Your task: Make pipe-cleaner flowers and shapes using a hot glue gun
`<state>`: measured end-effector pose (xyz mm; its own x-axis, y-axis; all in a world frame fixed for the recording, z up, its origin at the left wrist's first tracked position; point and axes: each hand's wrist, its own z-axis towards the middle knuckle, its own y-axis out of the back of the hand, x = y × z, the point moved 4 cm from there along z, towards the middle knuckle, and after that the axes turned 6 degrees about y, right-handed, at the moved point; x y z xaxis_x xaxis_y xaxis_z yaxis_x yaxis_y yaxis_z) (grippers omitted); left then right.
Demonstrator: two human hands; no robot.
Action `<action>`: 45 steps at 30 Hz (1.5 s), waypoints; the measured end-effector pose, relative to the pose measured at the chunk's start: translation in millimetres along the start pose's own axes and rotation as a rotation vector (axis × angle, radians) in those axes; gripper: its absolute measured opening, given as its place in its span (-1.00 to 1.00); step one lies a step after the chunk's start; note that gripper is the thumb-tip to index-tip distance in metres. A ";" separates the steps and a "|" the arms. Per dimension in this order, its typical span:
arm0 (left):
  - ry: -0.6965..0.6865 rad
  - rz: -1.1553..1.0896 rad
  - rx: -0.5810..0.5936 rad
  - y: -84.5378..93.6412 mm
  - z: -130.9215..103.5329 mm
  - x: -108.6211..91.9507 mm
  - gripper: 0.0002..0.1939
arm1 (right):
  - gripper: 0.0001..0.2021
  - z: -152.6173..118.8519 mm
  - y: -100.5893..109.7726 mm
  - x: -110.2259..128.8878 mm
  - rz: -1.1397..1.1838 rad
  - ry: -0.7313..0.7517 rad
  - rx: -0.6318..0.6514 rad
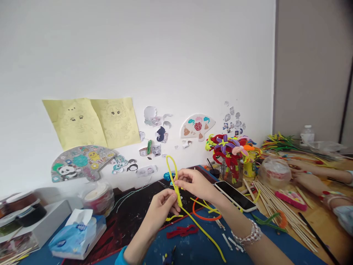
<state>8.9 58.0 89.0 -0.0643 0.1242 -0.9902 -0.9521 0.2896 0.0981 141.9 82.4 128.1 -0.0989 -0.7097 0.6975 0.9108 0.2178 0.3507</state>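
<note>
A yellow pipe cleaner point(171, 165), bent into a tall narrow loop, stands upright between my two hands. My left hand point(163, 204) pinches its lower part, where the strands come together. Higher up, the fingers of my right hand point(190, 182) close around the side of the loop. One long yellow tail point(205, 233) runs down to the right over the blue mat. Beneath my hands lies a folded red pipe cleaner point(182, 231). An orange pipe cleaner point(205, 218) curves on the mat under my right forearm, with more yellow pieces beside it.
To the right stand a jar of pipe-cleaner flowers point(231, 158), a phone point(235, 197) and many wooden sticks point(286, 209). Another person's hands point(309, 180) are at the far right. A tissue pack point(77, 233) and paint pots point(23, 208) sit at left. A white wall point(138, 55) rises behind.
</note>
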 end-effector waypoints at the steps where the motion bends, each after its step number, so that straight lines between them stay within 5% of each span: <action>1: 0.010 -0.005 0.006 -0.4 0.1 1.0 -0.60 | -0.89 0.1 -0.2 0.2 -0.023 0.005 -0.008; 26: -0.054 0.055 0.002 0.6 0.7 5.0 -0.62 | -0.88 -1.8 -8.0 -2.5 -0.051 0.009 0.005; 34: -0.064 0.140 0.089 -6.1 -1.3 9.1 -0.65 | -0.63 -3.0 -13.7 -8.7 0.453 -0.106 0.263; 45: -0.079 0.265 0.099 -13.9 -4.9 10.2 -0.65 | -0.71 -1.1 -5.1 6.1 1.023 -0.076 0.080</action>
<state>20.0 50.6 77.0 -0.2793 0.2799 -0.9185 -0.8714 0.3280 0.3649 137.1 76.2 129.9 0.6819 -0.1154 0.7223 0.5439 0.7403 -0.3952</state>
